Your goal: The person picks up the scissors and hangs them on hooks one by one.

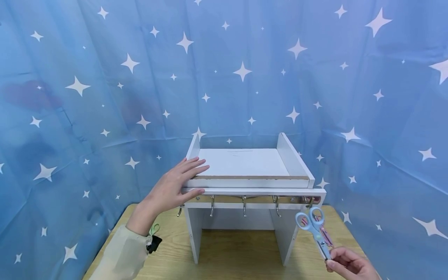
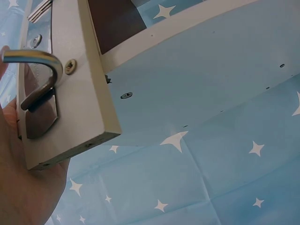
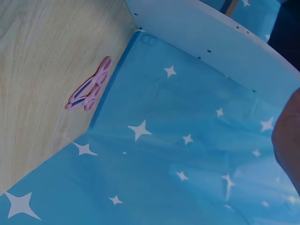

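A white shelf unit (image 1: 252, 182) stands on the table, with several metal hooks (image 1: 244, 206) along its front rail. My left hand (image 1: 175, 182) rests on its front left corner, fingers stretched over the top and thumb along the front edge. In the left wrist view the palm lies against the rail's end, beside a hook (image 2: 51, 70). My right hand (image 1: 350, 263) pinches light blue scissors (image 1: 316, 229) by the blade end. Their handle loops point up, near the rightmost hook. Only part of the right hand (image 3: 288, 136) shows in the right wrist view, scissors out of sight.
Pink scissors (image 3: 91, 86) lie on the wooden table (image 3: 47, 70), right of the unit near the table's edge. A green handle loop (image 1: 155, 228) shows beside the left wrist. Behind and around hangs a blue star-patterned curtain (image 1: 224, 109).
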### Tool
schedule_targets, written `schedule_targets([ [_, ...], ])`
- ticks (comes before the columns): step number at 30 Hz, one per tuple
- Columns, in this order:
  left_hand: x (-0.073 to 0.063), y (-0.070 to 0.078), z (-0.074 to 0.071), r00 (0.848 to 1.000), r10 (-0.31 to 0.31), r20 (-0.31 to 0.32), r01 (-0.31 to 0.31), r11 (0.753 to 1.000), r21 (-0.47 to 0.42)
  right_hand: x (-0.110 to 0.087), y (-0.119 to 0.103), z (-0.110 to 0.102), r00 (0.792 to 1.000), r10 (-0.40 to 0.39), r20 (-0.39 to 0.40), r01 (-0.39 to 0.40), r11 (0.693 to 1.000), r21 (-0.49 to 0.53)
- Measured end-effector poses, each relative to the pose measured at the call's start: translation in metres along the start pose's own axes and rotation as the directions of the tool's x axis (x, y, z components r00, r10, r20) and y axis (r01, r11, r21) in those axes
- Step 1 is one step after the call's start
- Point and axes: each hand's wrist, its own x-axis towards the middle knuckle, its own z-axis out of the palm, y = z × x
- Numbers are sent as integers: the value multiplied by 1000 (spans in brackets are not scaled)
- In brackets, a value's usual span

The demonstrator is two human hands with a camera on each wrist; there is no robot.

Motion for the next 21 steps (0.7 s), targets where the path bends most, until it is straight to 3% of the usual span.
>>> schedule_targets([
  [5,1,-1,1,1000,7,-5,-7,1000,4,1,3,5,999,5,-52,-4,1000,19],
  [13,0,0,0,1000,3,-4,-3,1000,5,1,6,11,998,-17,-61,21,997,70],
  [21,1,-1,1,1000,7,-5,-7,1000,1,2,8,13,995,24,-92,-20,998,52],
])
